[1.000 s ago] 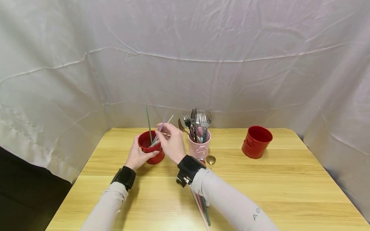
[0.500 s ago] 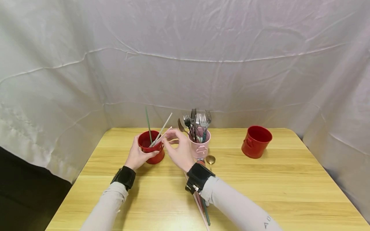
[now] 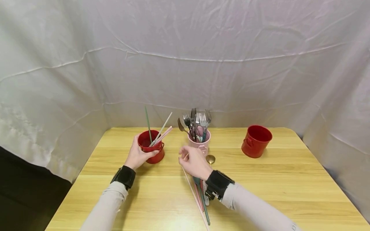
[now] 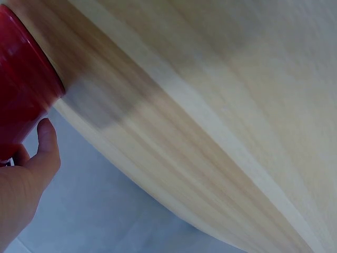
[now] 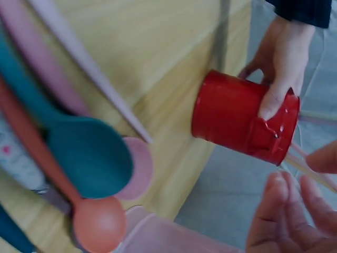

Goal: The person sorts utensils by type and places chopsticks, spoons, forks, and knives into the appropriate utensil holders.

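At the left, my left hand grips a small red bucket by its side, thumb across the front below the rim. A green chopstick, a white chopstick and pink chopsticks lean in it. My right hand hovers in front of the pink bucket, fingers loosely bent; the right wrist view shows nothing between thumb and fingertips. Below it a long pink chopstick lies on the table beside a teal spoon and an orange spoon.
Several forks stand in the pink bucket, a brown-gold utensil leaning out leftward. A gold spoon lies right of my right hand. Another red bucket stands at the right of the wooden table, before a hanging cloth.
My right hand has let go of the pink chopsticks, which now lean in the left red bucket, and has moved right and nearer over the utensils. My left hand stays on the bucket.
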A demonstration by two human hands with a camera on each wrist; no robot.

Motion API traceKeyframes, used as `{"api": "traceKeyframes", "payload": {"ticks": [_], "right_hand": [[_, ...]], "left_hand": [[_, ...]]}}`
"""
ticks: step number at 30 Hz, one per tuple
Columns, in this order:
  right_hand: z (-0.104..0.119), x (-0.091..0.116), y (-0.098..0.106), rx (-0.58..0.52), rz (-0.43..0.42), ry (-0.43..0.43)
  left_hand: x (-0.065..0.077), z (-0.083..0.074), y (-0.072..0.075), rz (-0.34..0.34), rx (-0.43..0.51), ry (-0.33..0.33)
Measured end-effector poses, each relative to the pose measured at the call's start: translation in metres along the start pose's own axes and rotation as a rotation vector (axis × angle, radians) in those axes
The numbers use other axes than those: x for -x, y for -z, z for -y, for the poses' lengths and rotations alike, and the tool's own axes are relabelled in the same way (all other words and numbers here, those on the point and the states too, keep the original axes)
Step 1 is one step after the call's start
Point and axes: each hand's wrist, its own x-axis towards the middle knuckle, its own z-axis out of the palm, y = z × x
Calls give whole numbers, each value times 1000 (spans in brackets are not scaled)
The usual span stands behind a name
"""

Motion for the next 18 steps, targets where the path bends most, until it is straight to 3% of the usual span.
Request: {"api": "traceKeyframes", "payload": {"ticks": [6, 13, 18], "right_hand": [[-6, 22, 0, 155, 117, -3], [-6, 44, 0, 307, 214, -5], [-9, 53, -6, 390, 284, -41]], "left_hand": [[-8, 23, -3, -9, -33, 20], [2, -8, 1, 12, -16, 5], [3, -8, 1, 11, -17, 6]]}}
